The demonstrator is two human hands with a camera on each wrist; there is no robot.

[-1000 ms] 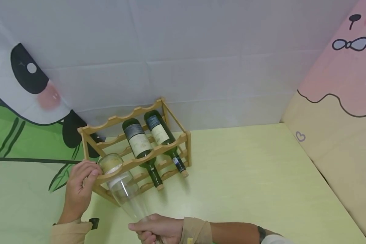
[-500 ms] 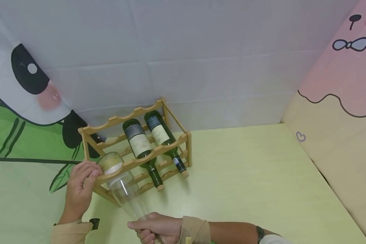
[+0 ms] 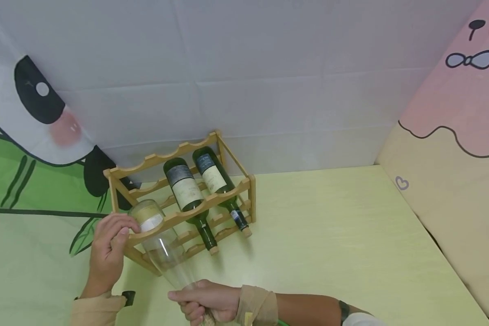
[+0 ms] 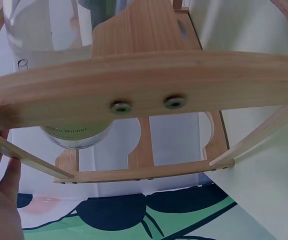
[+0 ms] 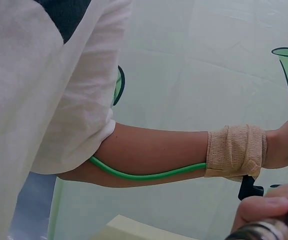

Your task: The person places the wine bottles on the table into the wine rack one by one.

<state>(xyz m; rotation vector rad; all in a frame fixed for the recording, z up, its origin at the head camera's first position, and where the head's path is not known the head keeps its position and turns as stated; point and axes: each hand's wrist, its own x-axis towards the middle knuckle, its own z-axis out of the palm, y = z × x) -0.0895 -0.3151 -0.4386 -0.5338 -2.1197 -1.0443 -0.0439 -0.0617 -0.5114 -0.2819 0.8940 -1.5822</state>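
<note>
A wooden wine rack [image 3: 250,194] stands on the table, angled toward the back wall. My left hand [image 3: 109,246] holds its front left top corner, fingers over the rail; the left wrist view shows those fingers [image 4: 11,175] at a wooden bar. A clear glass bottle [image 3: 165,253] lies tilted in the leftmost top slot, base toward the back and neck toward me. Its pale label [image 4: 76,131] shows under the bar in the left wrist view. My right hand [image 3: 208,301] grips the bottle's neck, where a cork-coloured end shows below the fingers.
Two dark green wine bottles, a middle one [image 3: 186,190] and a right one [image 3: 212,174], lie in the top slots beside the clear one, corked necks forward. Behind the rack hangs a pale cloth wall [image 3: 269,108]. The light table [image 3: 330,235] extends to the right.
The clear bottle has slid slightly back and left in its slot, with my right hand moving the same way. My left hand stays at the rack's corner.
</note>
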